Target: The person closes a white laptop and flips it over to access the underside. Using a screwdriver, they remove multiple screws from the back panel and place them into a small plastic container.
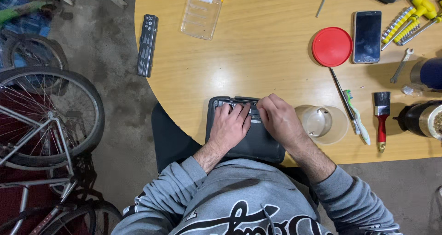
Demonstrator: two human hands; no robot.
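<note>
Working on a dark laptop (248,145) at the near edge of the wooden table (258,64).

Pressing down with the left hand (229,127), fingers spread flat over the laptop's far strip; pinching with the right hand (278,120), fingertips drawn together on that same strip, though too small to tell whether clamped on any part. Lying directly under both hands, long axis running away from the body, far end tilting slightly leftward. Standing just right of the laptop: a clear plastic cup (322,123). Lying farther out: a toothbrush (358,117), a red-handled paintbrush (381,120), a red lid (332,46), a phone (367,36). Resting far left at the table edge: a long black battery (147,45), pointing away too.
</note>
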